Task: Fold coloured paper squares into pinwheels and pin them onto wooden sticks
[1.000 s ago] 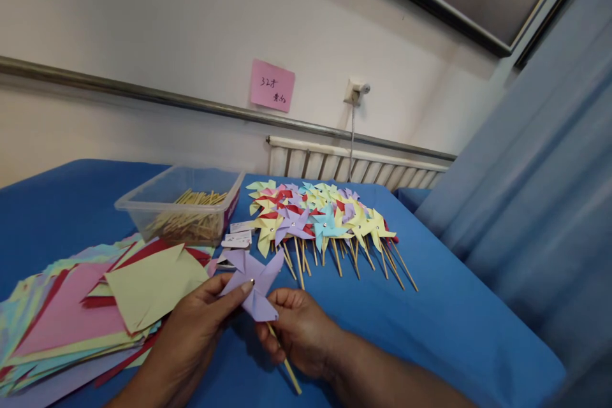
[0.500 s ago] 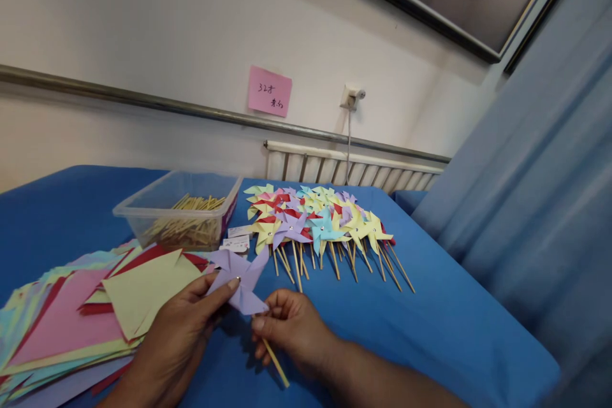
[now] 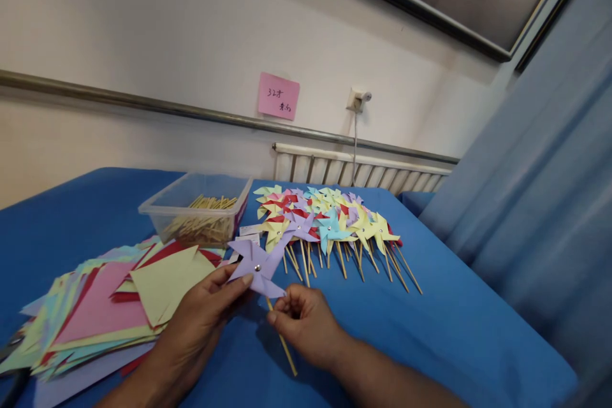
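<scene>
Purple pinwheel (image 3: 258,266) held just above the counter (image 3: 430,325), between both hands, near-side of the finished pinwheel pile (image 3: 325,220). Landmark for everything below: that purple pinwheel.

Left hand (image 3: 201,319): below-left of it, thumb and forefinger pinching a lower-left blade, fingertip just short of the silver centre pin. Closed on paper, not spread.

Right hand (image 3: 306,325): below-right of it, fingers curled together around the stick (image 3: 283,341) just under the paper head. Exact finger contact partly hidden by knuckles, but reads as a pinch on the stick.

Long axis: stick runs from behind the paper head down and slightly right, toward the wearer, free tip poking out below the right hand. Paper face tilted up toward the camera, blades spread in a cross.

Nearer hand: both touching; left owns the head, right owns the stick. Head sits up and between the two hands, slightly closer to the left fingertips.

Around it:
- Stack of coloured paper sheets (image 3: 95,312), left, just beside the left wrist.
- Clear plastic tub (image 3: 196,213) of loose sticks, behind-left.
- Small white cards (image 3: 248,233), just behind, partly covered by the head.
- Finished pile behind-right, sticks pointing toward the wearer, roughly parallel to the held stick.
- Pink note (image 3: 278,96) on the wall, far behind.
</scene>
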Motion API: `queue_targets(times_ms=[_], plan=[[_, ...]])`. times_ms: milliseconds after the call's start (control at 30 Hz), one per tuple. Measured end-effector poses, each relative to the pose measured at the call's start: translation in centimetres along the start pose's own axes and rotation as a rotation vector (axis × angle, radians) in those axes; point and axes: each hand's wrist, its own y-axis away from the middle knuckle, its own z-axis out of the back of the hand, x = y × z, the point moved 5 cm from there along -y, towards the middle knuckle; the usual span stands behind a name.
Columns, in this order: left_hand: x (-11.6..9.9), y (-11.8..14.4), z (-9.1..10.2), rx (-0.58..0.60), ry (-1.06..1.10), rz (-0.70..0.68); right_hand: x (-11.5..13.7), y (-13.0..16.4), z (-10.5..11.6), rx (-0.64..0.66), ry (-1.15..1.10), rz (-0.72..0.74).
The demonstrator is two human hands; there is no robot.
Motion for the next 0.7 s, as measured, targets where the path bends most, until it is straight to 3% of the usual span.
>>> queue_targets(times_ms=[167,300,500,600,700], plan=[[-0.1,0.2,0.6,0.003,0.003,0.017,0.8,-0.5,1.0,-0.087,-0.014,0.069],[0.0,0.1,1.0,-0.019,-0.037,0.032,1.6,-0.8,3.9,-0.219,0.026,0.153],[1.5,-0.8,1.1,-0.03,-0.151,0.117,0.9,0.2,13.7,-0.57,0.26,0.213],[1.9,-1.2,1.1,-0.025,-0.174,0.128,0.1,1.0,18.6,-0.675,0.316,0.201],[1.8,-1.3,1.1,-0.025,-0.189,0.128,-0.5,1.6,22.2,-0.752,0.38,0.17]])
